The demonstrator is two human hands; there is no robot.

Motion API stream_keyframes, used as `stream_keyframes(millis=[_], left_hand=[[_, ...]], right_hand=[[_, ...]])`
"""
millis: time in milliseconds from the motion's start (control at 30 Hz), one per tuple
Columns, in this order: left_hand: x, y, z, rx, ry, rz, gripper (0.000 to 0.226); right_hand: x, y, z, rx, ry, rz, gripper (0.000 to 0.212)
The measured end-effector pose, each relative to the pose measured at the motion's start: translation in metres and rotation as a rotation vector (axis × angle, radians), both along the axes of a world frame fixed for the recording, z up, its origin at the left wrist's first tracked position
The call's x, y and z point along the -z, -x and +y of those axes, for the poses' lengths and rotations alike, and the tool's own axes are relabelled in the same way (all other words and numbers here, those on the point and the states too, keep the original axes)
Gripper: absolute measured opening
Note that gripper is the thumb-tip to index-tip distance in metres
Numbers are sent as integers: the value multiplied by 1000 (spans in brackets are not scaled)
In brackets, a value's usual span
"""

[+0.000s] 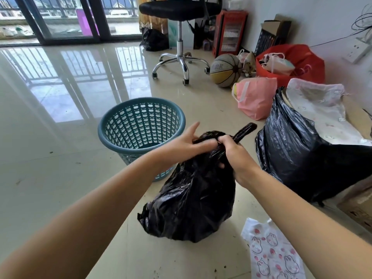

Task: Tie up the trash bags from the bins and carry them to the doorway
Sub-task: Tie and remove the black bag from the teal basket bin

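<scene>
**Head view: knotting the black bag beside the emptied bin**

Head view: trash bag (191, 198) stands on the floor just in front of the blue bin (141, 125), already lifted out for tying. Right hand (235, 156) fingers curl tight on the gathered neck, one handle sticking up. Left hand (187, 143) pinches the other handle, index finger extended, likely mid-knot.

There is one view only, from a wide-angle camera worn on the person's head, looking forward and steeply down over both forearms at the tiled floor (60, 178). It sits close to the black trash bag (193, 194) at the frame's centre. Straight lines bow toward the edges. Farther off, along the top, it takes in the glass doors (60, 19) and an office chair (179, 37).
</scene>
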State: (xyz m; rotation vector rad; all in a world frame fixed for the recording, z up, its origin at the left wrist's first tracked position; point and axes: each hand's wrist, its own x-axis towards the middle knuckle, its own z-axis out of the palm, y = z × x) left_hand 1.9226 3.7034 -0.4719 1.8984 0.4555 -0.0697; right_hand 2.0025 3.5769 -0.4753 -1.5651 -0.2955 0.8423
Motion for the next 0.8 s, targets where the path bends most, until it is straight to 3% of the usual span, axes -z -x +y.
stream_keyframes(millis=[67,167,267,367,433,533,633,800], left_hand=[[16,0,-10,94,-45,10,98],[23,-6,-22,17,-171,-102,84],[23,-7,-24,-6,-484,-88,69],[26,-4,-25,-27,-677,-15,34],[27,-5,-25,-39,-561,-35,20],[23,-8,-17,-166,-109,-75,35],[26,-7,-2,-229,147,-48,46],[39,-3,4,-120,420,64,19]], right_hand=[[2,0,1,22,2,-74,30],[2,4,4,134,-21,-153,32],[0,-4,5,256,-210,-46,31],[0,-19,2,252,-372,132,34],[-1,-24,-5,68,-440,246,39],[-6,-23,-15,-291,-364,262,51],[-6,-24,-20,-576,-23,-124,50],[5,-33,-15,-649,486,-897,21]])
